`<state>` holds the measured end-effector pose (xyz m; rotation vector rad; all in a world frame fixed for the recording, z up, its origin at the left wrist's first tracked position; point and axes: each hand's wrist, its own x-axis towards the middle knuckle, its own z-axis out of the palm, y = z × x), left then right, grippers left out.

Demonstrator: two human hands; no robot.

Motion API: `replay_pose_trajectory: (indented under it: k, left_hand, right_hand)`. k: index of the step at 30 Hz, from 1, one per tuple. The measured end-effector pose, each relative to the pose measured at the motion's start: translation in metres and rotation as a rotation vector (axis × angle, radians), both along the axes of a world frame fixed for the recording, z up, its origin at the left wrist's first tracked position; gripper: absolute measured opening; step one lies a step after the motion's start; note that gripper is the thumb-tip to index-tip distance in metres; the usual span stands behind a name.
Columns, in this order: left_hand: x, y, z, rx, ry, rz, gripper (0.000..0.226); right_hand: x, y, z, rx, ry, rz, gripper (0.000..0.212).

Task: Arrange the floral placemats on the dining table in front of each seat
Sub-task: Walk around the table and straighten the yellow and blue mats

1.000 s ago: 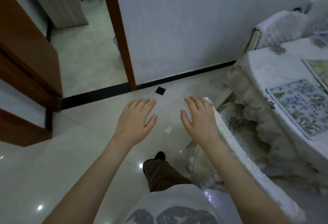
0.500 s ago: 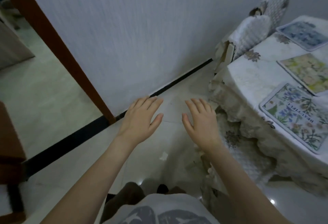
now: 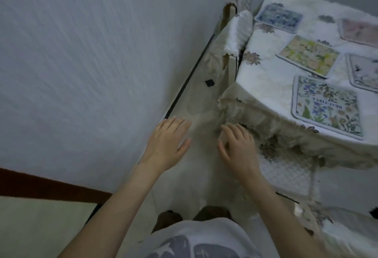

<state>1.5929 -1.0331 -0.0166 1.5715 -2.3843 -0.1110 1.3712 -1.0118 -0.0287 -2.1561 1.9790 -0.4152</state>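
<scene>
Five floral placemats lie flat on the dining table [image 3: 263,77] to your right, each a rectangle with rounded corners and a narrow border. The nearest placemat [image 3: 327,107] shows blue and yellow flowers with green stems and a line of printed lettering; it sits close to the table's near edge. Just beyond it lies a yellow-green placemat [image 3: 307,55], turned at an angle, its near corner almost meeting the first one. A blue placemat [image 3: 279,18] sits farther along, near the far-left edge of the table. A pink placemat [image 3: 360,31] and a pale placemat with a dark bird-like figure [image 3: 364,73] run out of view at the right edge of the picture.

The table wears a white tablecloth with grey-brown flower motifs and a ruffled cream skirt [image 3: 263,120] hanging from its edge. There are no containers in view.

Your left hand [image 3: 166,145] hovers palm down over the floor, fingers straight and close together, holding nothing. Your right hand [image 3: 238,147] hangs beside it, fingers loosely bent, also holding nothing; its fingertips are near the ruffled skirt, though you cannot tell whether they touch it.

Two covered chairs [image 3: 238,30] stand between the table and the wall [image 3: 92,63]. A strip of bare floor [image 3: 200,102] runs between wall and table ahead of you. Another covered chair [image 3: 286,171] sits tucked under the near edge, at your right.
</scene>
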Motion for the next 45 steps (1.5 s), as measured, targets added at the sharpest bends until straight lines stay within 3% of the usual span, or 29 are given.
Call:
replay_pose_trajectory:
  k: [5, 12, 19, 28, 36, 45]
  left_hand:
    - [0.004, -0.078, 0.014, -0.031, 0.031, -0.177, 0.049]
    - [-0.037, -0.171, -0.004, 0.067, 0.018, -0.342, 0.052]
    - [-0.099, -0.276, -0.010, 0.051, -0.012, -0.442, 0.051]
    - [-0.171, -0.420, 0.027, 0.005, -0.007, -0.501, 0.049]
    - [-0.178, -0.513, 0.009, 0.037, 0.018, -0.601, 0.049]
    - [-0.166, -0.664, 0.013, 0.007, -0.032, -0.858, 0.048]
  right_hand:
    - [0.009, -0.038, 0.014, -0.064, 0.005, -0.160, 0.045]
    - [-0.019, -0.103, 0.000, -0.048, -0.003, -0.352, 0.041]
    - [-0.071, -0.199, -0.021, -0.037, -0.013, -0.441, 0.046]
    - [-0.132, -0.324, 0.006, -0.092, -0.062, -0.543, 0.046]
    - [-0.126, -0.410, -0.002, -0.082, -0.022, -0.612, 0.043]
    - [-0.083, -0.518, -0.006, -0.127, -0.014, -0.890, 0.040]
